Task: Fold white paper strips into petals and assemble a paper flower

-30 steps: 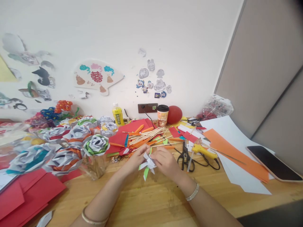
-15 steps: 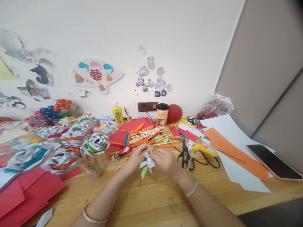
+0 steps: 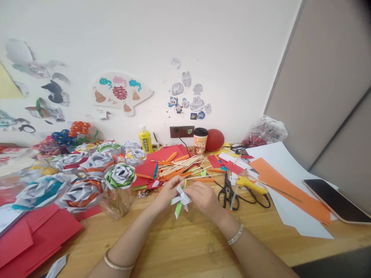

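Observation:
Between my two hands is a small folded paper flower (image 3: 182, 199) in white and green, its pointed petals spreading downward above the wooden table. My left hand (image 3: 171, 192) pinches its left upper side with thumb and forefinger. From the other side, my right hand (image 3: 203, 196) holds the flower with curled fingers; the fingertips are partly hidden behind the paper. Just beyond my hands lie thin wooden sticks (image 3: 181, 166) and folded orange paper strips. Black scissors (image 3: 228, 193) rest to the right of my right hand, beside a yellow glue gun (image 3: 251, 184).
Finished paper roses (image 3: 120, 176) crowd the left side. Red paper sheets (image 3: 37, 235) lie at the front left. A yellow bottle (image 3: 145, 139), a paper cup (image 3: 200, 142) and a red balloon (image 3: 215, 139) stand along the wall. Orange paper (image 3: 292, 193) and a phone (image 3: 337, 200) are at right.
The view has shifted slightly, so the whole scene sits a little further right and lower. Both hands keep their hold on the paper flower, with hardly any movement.

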Action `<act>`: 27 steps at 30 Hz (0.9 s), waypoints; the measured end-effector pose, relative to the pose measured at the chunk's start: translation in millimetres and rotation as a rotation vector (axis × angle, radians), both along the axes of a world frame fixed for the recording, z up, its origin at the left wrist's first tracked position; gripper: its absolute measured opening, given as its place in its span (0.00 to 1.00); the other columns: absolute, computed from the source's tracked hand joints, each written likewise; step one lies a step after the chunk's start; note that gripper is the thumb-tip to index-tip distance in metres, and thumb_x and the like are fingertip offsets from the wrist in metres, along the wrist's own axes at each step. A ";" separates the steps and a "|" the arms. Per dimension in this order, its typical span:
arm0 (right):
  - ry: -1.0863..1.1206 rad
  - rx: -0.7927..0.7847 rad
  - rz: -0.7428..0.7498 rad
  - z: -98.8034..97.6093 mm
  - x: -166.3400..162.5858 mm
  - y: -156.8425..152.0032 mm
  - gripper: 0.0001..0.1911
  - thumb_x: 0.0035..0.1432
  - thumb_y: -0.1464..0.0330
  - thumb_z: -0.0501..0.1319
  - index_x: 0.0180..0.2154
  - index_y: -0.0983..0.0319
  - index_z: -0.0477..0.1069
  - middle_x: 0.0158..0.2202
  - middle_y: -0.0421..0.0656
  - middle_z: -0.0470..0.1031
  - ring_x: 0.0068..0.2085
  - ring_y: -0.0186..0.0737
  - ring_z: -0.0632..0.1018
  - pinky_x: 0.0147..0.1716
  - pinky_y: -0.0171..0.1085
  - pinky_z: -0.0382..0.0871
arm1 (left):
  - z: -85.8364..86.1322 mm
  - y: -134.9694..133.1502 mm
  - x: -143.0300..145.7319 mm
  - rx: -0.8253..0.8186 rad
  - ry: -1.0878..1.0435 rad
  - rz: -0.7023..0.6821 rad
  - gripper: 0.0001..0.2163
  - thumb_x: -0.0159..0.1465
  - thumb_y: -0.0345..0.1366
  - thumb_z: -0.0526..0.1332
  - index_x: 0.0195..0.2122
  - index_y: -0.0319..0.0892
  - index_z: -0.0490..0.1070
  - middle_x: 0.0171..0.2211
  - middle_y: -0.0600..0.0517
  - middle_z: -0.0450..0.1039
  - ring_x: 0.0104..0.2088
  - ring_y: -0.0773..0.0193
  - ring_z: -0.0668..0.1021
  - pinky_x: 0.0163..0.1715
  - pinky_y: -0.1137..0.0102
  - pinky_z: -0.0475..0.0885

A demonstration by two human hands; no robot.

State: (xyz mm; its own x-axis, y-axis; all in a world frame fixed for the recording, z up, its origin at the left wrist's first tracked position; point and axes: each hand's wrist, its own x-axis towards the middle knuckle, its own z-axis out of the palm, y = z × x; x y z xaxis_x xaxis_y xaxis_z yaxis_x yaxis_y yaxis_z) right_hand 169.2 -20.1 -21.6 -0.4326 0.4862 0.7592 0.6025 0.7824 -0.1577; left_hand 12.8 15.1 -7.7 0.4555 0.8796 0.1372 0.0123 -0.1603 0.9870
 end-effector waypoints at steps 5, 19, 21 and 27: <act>0.013 -0.043 -0.027 -0.9 -2.0 2.6 0.12 0.61 0.71 0.49 0.40 0.62 0.70 0.30 0.45 0.74 0.32 0.39 0.70 0.31 0.38 0.65 | -2.1 4.4 -2.5 0.041 0.055 -0.040 0.12 0.54 0.44 0.58 0.26 0.40 0.60 0.22 0.59 0.56 0.22 0.72 0.60 0.21 0.77 0.57; 0.124 -0.069 0.066 7.8 -2.0 0.7 0.14 0.60 0.73 0.48 0.41 0.61 0.70 0.30 0.45 0.74 0.35 0.39 0.70 0.34 0.39 0.66 | -0.1 2.9 0.8 -0.032 -0.062 0.037 0.18 0.52 0.51 0.59 0.25 0.41 0.57 0.20 0.60 0.55 0.20 0.73 0.60 0.20 0.76 0.56; 0.117 -0.069 0.086 10.1 -1.6 -1.2 0.15 0.60 0.73 0.47 0.42 0.62 0.70 0.30 0.45 0.74 0.34 0.39 0.69 0.35 0.39 0.66 | 1.5 -0.1 1.7 -0.076 -0.099 0.041 0.18 0.52 0.51 0.59 0.25 0.42 0.56 0.20 0.60 0.55 0.19 0.73 0.60 0.20 0.76 0.56; 0.210 -0.207 0.185 19.6 3.6 -8.6 0.14 0.57 0.71 0.52 0.45 0.60 0.67 0.39 0.45 0.73 0.41 0.41 0.69 0.41 0.42 0.64 | 9.7 -9.0 1.8 -0.153 -0.142 0.042 0.16 0.54 0.50 0.58 0.27 0.43 0.56 0.21 0.60 0.56 0.20 0.73 0.61 0.21 0.76 0.58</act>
